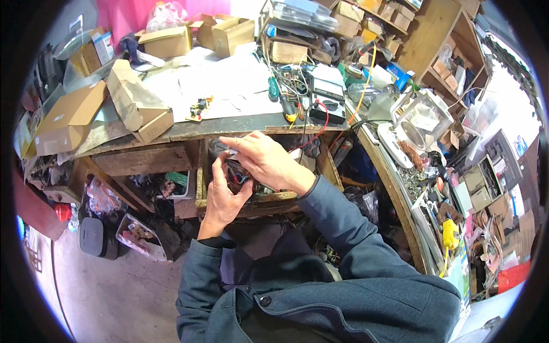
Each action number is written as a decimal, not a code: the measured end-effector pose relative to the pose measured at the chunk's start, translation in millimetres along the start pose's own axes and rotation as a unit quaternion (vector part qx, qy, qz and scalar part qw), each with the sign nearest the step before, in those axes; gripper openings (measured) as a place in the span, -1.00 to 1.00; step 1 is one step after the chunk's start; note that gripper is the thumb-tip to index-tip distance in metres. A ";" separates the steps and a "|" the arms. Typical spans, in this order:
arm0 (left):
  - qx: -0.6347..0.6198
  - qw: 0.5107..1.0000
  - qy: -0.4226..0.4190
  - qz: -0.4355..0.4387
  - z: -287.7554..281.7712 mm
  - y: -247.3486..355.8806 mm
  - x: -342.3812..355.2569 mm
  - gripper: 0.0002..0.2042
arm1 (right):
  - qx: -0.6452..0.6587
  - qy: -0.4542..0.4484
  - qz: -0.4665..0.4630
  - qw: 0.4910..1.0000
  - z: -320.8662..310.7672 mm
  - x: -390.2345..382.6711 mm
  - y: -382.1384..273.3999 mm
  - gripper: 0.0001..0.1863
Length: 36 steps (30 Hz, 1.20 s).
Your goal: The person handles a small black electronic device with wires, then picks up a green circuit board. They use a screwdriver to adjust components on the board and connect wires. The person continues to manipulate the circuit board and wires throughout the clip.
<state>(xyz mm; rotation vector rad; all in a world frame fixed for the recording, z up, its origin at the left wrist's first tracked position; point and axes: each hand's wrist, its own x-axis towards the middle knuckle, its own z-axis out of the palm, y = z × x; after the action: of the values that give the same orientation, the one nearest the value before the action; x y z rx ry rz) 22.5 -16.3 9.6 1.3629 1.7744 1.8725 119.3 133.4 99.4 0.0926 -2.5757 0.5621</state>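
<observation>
two half-curled hands (222, 198) (264, 158) meet around a dark object (235, 174)

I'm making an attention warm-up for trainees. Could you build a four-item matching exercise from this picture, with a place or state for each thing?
1. left hand
2. green-handled screwdriver
3. black container
4. pink cloth

A. standing on the floor
B. behind the open cardboard boxes
C. curled, close to the right hand
D. on the workbench, beside tangled cables

Pairs: 1-C, 2-D, 3-A, 4-B
</observation>
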 end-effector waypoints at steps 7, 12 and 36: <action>0.045 0.999 0.006 0.000 -0.6 -2.0 0.2 -0.38 | 0.035 -0.016 0.030 0.999 12.4 -5.0 0.1 -0.58; 0.063 0.998 0.016 0.014 -0.6 -3.9 -0.1 -0.40 | 0.027 -0.041 0.043 0.998 5.7 -2.7 -12.3 -0.58; 0.045 0.998 0.033 0.017 1.5 -8.3 -4.6 -0.27 | -0.049 -0.039 0.085 0.994 2.2 -14.8 -30.0 -0.36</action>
<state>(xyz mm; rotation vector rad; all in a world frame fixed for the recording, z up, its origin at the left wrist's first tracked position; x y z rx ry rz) 22.6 -16.4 0.0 1.3869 1.8991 1.8974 136.2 104.5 101.7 -0.1424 -2.6987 0.5013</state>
